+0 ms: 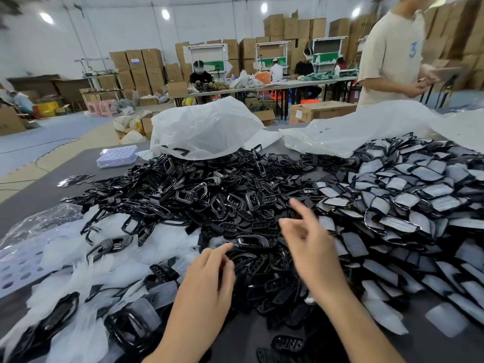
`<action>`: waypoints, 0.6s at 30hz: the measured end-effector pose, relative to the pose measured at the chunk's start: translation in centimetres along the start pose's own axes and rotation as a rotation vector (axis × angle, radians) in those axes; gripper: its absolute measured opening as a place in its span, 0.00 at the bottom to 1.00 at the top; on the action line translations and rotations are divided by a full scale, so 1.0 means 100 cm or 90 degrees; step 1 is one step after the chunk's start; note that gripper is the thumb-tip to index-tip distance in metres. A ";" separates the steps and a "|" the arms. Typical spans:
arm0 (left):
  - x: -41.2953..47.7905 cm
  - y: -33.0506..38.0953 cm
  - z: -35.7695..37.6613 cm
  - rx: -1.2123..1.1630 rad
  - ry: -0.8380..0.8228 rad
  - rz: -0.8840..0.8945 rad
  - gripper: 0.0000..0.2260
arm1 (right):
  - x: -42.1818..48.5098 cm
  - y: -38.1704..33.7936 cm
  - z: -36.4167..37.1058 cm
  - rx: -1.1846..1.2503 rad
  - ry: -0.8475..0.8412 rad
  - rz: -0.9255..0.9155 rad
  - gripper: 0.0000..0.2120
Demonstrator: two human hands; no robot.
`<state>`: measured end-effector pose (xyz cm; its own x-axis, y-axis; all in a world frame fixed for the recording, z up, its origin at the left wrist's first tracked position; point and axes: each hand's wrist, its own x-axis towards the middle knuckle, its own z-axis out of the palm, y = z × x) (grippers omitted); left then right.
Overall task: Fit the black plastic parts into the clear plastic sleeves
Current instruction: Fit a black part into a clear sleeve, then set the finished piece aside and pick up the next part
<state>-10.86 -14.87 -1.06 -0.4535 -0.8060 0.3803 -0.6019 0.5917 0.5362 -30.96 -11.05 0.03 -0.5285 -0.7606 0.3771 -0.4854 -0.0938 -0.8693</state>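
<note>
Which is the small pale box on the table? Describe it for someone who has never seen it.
Find the big white plastic bag at the table's far edge. Just left of its mouth lies the box, on bare grey tabletop. It is flat, pale lilac, with rows of oval dimples on top, apart from the black parts.

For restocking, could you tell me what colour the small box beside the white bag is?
The box is pale lilac; head view.
</note>
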 end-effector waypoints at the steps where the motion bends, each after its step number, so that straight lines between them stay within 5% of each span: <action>1: 0.000 -0.001 0.001 0.031 0.008 0.003 0.17 | -0.005 0.001 0.008 -0.083 -0.059 -0.029 0.25; 6: 0.009 -0.006 0.003 0.181 0.059 0.015 0.14 | -0.010 0.008 0.029 -0.411 -0.213 -0.109 0.20; 12: 0.026 -0.009 0.004 0.295 -0.042 0.030 0.17 | -0.009 0.008 0.029 -0.416 -0.153 -0.116 0.15; 18: 0.025 -0.016 0.002 0.247 -0.047 0.082 0.12 | -0.007 0.006 0.025 -0.183 -0.004 -0.045 0.06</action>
<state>-11.20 -17.83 -1.10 -0.5795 -0.7297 0.3629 -0.7334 0.6611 0.1583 -29.12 -12.17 -1.62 -0.4820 -0.7626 0.4313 -0.6994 0.0384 -0.7137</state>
